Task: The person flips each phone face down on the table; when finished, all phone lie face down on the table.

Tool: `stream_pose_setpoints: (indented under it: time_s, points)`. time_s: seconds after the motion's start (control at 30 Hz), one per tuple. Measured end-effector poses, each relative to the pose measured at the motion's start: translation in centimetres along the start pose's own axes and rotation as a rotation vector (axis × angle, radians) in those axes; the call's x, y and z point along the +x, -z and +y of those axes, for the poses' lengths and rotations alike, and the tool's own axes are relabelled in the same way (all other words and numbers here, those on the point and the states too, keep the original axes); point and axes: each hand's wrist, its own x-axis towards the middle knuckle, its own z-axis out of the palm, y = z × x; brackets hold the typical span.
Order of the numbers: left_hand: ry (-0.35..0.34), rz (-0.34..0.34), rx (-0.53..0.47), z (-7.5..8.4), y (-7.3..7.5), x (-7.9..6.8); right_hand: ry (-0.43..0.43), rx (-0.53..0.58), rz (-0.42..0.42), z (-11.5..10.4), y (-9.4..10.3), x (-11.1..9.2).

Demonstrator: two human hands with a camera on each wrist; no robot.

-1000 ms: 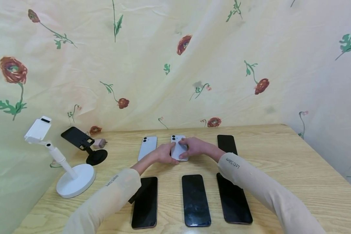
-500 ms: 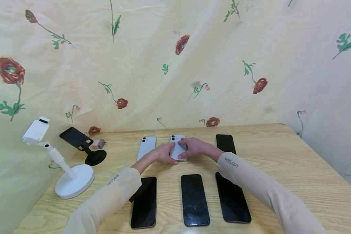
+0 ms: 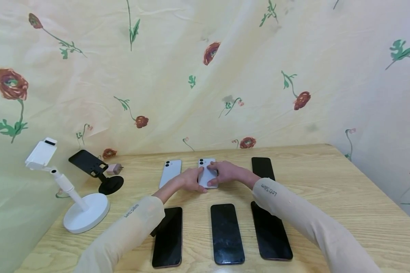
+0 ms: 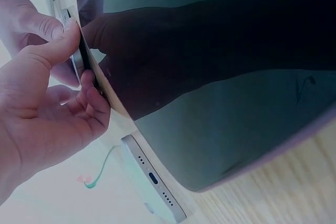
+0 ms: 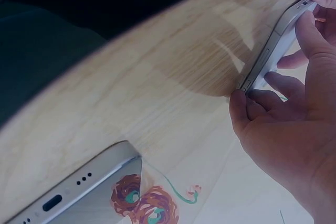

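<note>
A pale, white-looking phone (image 3: pixel 206 175) lies back side up near the far table edge, its cameras at the upper left. My left hand (image 3: pixel 191 179) holds its left edge and lower corner, thumb and fingers around the rim. From the other side, my right hand (image 3: pixel 227 171) grips the right edge, with thumb and fingertips along it. In the right wrist view the side buttons of the held phone (image 5: pixel 270 48) show between the fingers. Another pale phone (image 3: pixel 171 174) lies just left of the hands, also back up. The palms hide part of the held phone.
Three black phones lie screen up in front: left (image 3: pixel 168 239), middle (image 3: pixel 227 235) and right (image 3: pixel 274 237), two partly under my sleeves. One more dark phone (image 3: pixel 262 168) lies at the back right. A white phone stand (image 3: pixel 87 213), black stand (image 3: pixel 111 185) and charger plug (image 3: pixel 114 169) stand left.
</note>
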Motion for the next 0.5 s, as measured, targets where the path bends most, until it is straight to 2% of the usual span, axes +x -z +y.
stream_pose_setpoints:
  time_s: [0.27,0.5]
  points:
    - [-0.025,-0.014,0.045,0.28,0.33,-0.22,-0.003,0.01,-0.002,-0.02,0.11,-0.14]
    - [0.004,-0.026,0.006,0.26,0.04,-0.25,0.0,0.008,-0.006,0.02,0.01,-0.2]
